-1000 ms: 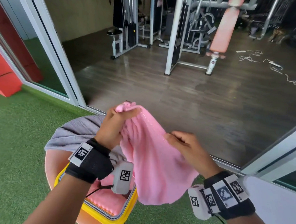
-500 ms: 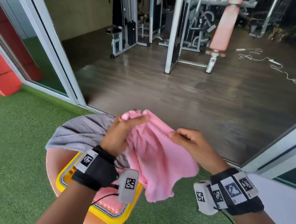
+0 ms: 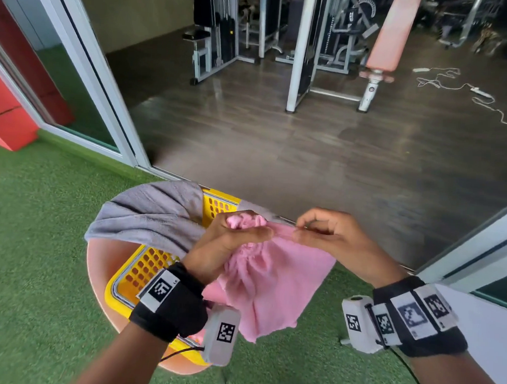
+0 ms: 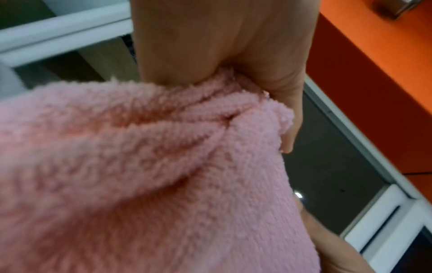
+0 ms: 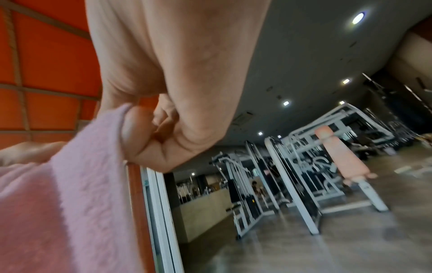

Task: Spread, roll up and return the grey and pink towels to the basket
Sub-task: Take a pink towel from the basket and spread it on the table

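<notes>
I hold the pink towel [image 3: 271, 281] in the air above the yellow basket [image 3: 142, 271]. My left hand [image 3: 229, 240] grips a bunched part of its top edge; the fluffy pink towel [image 4: 140, 175] fills the left wrist view under the curled fingers [image 4: 287, 110]. My right hand [image 3: 323, 233] pinches the same edge just to the right, thumb against fingertips. In the right wrist view the pink towel [image 5: 70, 194] hangs from that pinch. The grey towel [image 3: 148, 215] lies draped over the basket's far left rim.
The basket stands on a round pink stool [image 3: 102, 260] on green turf [image 3: 31, 268]. A white sliding-door frame [image 3: 85, 74] and track run just beyond it. Past that lie dark wooden floor and gym machines [image 3: 313, 42], with a white cable [image 3: 472, 91] at the right.
Both hands came down and closer together along the pink towel's top edge. The towel hangs lower, and more of the yellow basket's far rim now shows.
</notes>
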